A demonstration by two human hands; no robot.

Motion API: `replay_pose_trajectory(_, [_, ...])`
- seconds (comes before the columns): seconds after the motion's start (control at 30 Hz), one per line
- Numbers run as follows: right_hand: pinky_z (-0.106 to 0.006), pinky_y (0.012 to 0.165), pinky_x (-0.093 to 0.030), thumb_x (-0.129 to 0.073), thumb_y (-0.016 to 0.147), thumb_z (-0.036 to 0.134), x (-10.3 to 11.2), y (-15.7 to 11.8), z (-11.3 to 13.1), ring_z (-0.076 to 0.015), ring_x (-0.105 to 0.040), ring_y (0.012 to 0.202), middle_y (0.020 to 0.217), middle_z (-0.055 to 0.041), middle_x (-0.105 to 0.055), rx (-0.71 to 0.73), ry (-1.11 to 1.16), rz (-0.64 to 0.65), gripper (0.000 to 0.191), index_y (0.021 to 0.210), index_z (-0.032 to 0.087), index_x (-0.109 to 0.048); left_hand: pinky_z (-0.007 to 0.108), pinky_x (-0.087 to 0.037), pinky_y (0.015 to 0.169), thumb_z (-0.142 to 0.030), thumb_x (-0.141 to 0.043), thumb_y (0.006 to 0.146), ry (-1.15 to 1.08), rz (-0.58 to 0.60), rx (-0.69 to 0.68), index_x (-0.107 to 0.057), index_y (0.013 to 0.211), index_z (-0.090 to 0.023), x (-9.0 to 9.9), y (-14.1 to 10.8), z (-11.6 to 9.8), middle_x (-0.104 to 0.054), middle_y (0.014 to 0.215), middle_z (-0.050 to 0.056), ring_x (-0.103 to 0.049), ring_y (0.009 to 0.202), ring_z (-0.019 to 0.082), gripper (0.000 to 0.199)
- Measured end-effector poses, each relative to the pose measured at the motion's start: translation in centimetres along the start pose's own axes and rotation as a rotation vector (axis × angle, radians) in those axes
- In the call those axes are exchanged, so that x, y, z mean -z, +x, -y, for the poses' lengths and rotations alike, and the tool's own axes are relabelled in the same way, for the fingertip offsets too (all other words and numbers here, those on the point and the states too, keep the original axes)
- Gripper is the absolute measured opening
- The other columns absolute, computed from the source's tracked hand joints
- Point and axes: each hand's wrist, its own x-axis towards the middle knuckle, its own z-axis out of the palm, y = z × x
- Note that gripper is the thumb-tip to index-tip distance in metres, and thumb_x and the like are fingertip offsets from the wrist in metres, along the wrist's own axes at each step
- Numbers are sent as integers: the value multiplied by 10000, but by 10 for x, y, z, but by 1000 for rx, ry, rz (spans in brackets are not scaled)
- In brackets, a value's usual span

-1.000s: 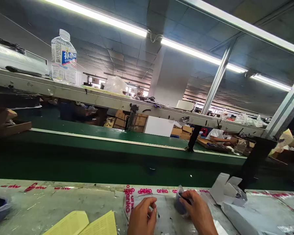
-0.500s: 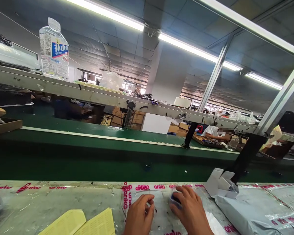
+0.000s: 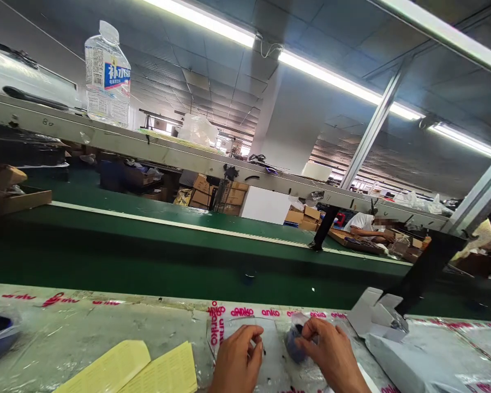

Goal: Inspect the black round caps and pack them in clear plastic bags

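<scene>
Blue and film-wrapped in the head view, near the far edge of the tabletop (image 3: 180, 327): a cup (image 3: 294, 350), probably light and slippery, best taken round the lower wall. At its rim, the right hand (image 3: 326, 348), fingertips nearly together; apart from it, the left hand (image 3: 237, 357), loosely curled; impossible to tell whether holding anything. Readable: pink "anko" lettering (image 3: 270, 313) along that edge, "补水" on the bottle (image 3: 107, 76).

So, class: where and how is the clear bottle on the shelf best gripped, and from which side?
I'd grip the clear bottle around its body, below the sloping shoulders, from the near side: it stands upright near the front edge of the shelf, unblocked, while a long dark object lies to its left.
</scene>
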Motion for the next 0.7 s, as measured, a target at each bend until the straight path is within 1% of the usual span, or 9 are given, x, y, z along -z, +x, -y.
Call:
replay_pose_trajectory(0.07, [-556, 969, -377, -633, 741, 323, 8, 1, 2, -285, -663, 755, 699, 14, -712, -4, 32, 2, 66, 752, 258, -639, 257, -506, 683, -201, -489, 903, 4, 8, -1, -697, 1108, -253, 0, 0, 0, -753, 1018, 18, -698, 748, 172, 296])
replay_pose_trajectory(0.1, [-543, 964, -381, -628, 745, 343, 12, 2, 2, -287, -659, 763, 702, 12, -712, -3, 46, -7, 96, 784, 259, -651, 258, -507, 690, -197, -487, 901, 6, 12, -3, -697, 1103, -250, 0, -1, 0, -753, 1014, 18, -696, 748, 172, 295])
replay_pose_trajectory(0.2, [-488, 899, -427, -574, 792, 447, 22, 4, 4, -319, -652, 864, 794, -38, -728, -20, 82, -68, 237, 860, 247, -680, 267, -508, 711, -207, -477, 911, 13, 18, -8, -697, 1092, -240, -1, -1, -1, -751, 1015, 21, -690, 754, 173, 286])
replay_pose_trajectory(0.3, [-461, 819, -470, -471, 863, 557, 29, 4, 4, -325, -652, 858, 835, -83, -723, -53, 113, -111, 399, 870, 228, -695, 275, -509, 725, -228, -476, 921, 14, 16, -8, -694, 1097, -241, -1, -1, 0, -750, 1020, 21, -690, 766, 178, 282])
replay_pose_trajectory(0.4, [-468, 912, -475, -490, 872, 603, 31, -1, 5, -341, -638, 1022, 1004, -113, -732, -10, 124, -120, 446, 911, 227, -727, 273, -507, 715, -231, -476, 920, 13, 14, -9, -693, 1102, -246, -2, -1, 1, -752, 1018, 19, -692, 760, 177, 284])
replay_pose_trajectory(0.47, [-490, 1050, -416, -626, 817, 526, 30, -6, 4, -364, -538, 1254, 1245, -112, -687, 65, 70, -59, 362, 1006, 243, -750, 268, -503, 701, -233, -470, 924, 11, 13, -13, -694, 1097, -243, -3, -1, 2, -753, 1017, 23, -693, 753, 175, 284])
replay_pose_trajectory(0.53, [-524, 1136, -338, -718, 745, 348, 29, -9, 2, -382, -396, 1409, 1418, -91, -603, 111, -45, 74, 300, 1029, 264, -766, 261, -500, 687, -233, -466, 925, 8, 13, -22, -695, 1087, -239, -3, -1, 2, -755, 1008, 28, -692, 747, 173, 281])
replay_pose_trajectory(0.6, [-532, 1147, -325, -691, 744, 216, 31, -10, -1, -383, -350, 1449, 1453, -79, -584, 109, -165, 191, 198, 917, 261, -777, 256, -495, 669, -236, -471, 926, 5, 17, -31, -695, 1088, -237, -3, -1, 2, -757, 997, 32, -691, 737, 172, 276])
replay_pose_trajectory(0.7, [-469, 1092, -389, -650, 769, 171, 40, -8, -9, -360, -434, 1396, 1402, -84, -623, 113, -212, 197, 95, 740, 240, -708, 261, -494, 664, -238, -479, 928, 2, 18, -37, -695, 1083, -236, -3, -2, 1, -758, 985, 31, -691, 728, 175, 266])
